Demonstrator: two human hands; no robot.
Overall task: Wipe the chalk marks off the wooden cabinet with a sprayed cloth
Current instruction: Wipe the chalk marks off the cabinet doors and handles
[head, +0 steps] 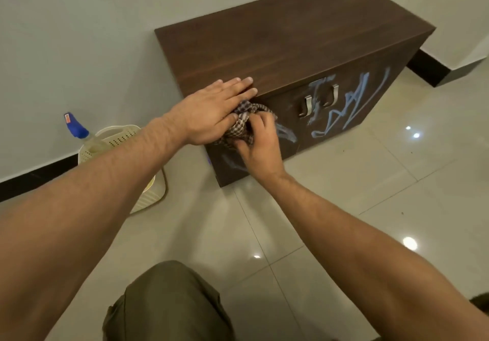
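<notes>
- Dark brown wooden cabinet (277,41), on the glossy tiled floor (370,208) against the wall; pale blue chalk marks (352,102) cross both front doors, around the two metal handles (307,106).
- Left hand (211,110): fingers straight, palm flat on the cabinet's top front edge, grip wide and holding nothing; apparently a brace.
- Right hand (260,150): grip closed round a bunched brown-and-white checked cloth (242,123), pressed to the upper left door.
- Step in hand, by judgement: wiping at the left door, with the marks largely unwiped.
- The next move calls for firm strokes downward and rightward over the scribbles, working round the handles.
- Spray bottle with a blue head (76,128) stands in a cream perforated basket (119,136), well apart at the left.
</notes>
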